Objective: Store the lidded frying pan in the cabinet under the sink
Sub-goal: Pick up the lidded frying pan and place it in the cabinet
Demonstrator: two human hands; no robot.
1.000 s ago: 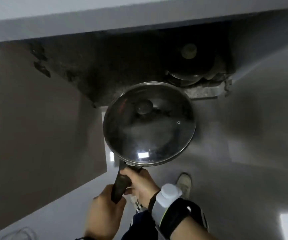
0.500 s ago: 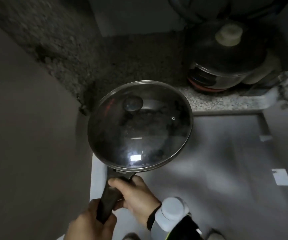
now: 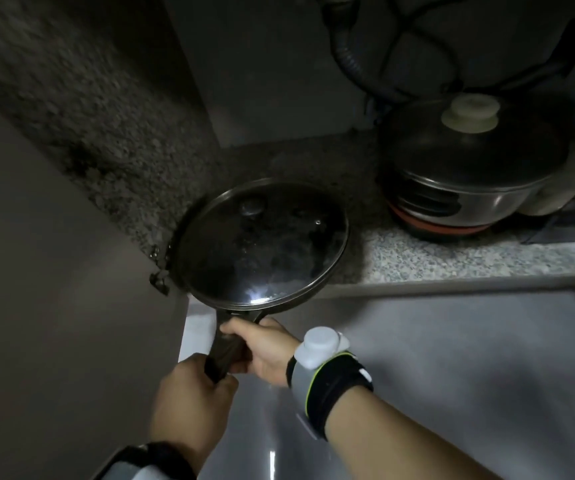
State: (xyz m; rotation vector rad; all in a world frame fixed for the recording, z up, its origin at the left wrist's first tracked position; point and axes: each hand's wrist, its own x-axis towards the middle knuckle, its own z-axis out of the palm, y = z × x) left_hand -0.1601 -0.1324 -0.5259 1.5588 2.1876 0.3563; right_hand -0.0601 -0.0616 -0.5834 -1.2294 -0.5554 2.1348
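The frying pan point(image 3: 261, 244) is dark, with a steel-rimmed glass lid and a black knob, and sits low over the speckled stone floor of the cabinet point(image 3: 400, 261) at its front left corner. Whether it touches the floor I cannot tell. Its dark handle point(image 3: 223, 351) points back toward me. My right hand point(image 3: 261, 351) grips the handle near the pan. My left hand point(image 3: 192, 407) grips the handle's end, just below the right one.
A lidded steel pot point(image 3: 469, 174) with a cream knob stands at the cabinet's back right, on a dark pan with a red band. Corrugated drain hoses point(image 3: 348, 57) hang above it. The open cabinet door point(image 3: 54, 289) is at the left. Grey floor tiles point(image 3: 452, 358) lie in front.
The pan has gone down and forward from over the floor tiles into the cabinet's front left corner. The view has dropped closer to the cabinet. Both hands kept their grip.
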